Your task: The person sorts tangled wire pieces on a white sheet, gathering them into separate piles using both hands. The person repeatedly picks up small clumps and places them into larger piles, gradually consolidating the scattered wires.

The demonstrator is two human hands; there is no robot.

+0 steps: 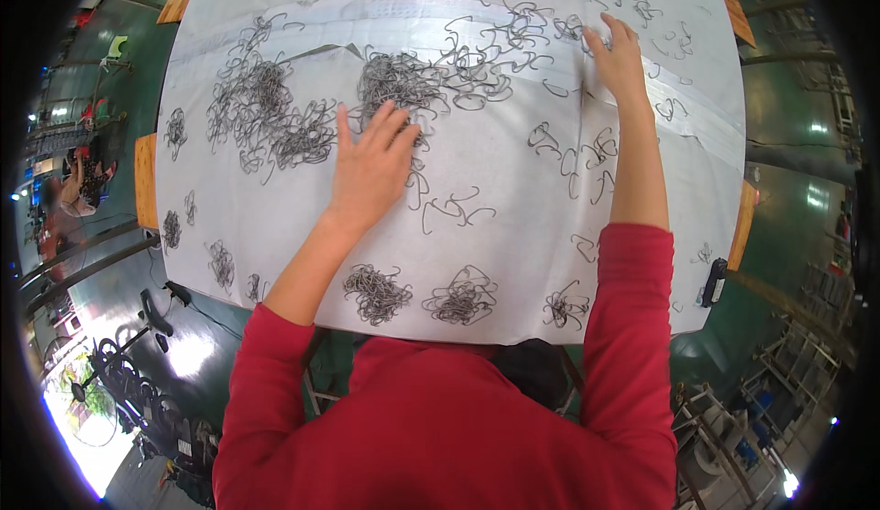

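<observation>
Many small bent grey wire hooks are strewn over a white-covered table. My left hand is open, fingers spread, with its fingertips at the near edge of a dense heap of wire hooks. Further off to the right, my right hand is open, thumb and fingers apart, beside a scatter of wire hooks. No hook shows in either hand, though what lies under the fingertips is hidden. A wide pile of wire hooks lies left of my left hand.
Smaller clumps of hooks line the near edge, among them a dense one, a middle one and a loose one. A small black object sits at the right edge. The white cover has raised folds.
</observation>
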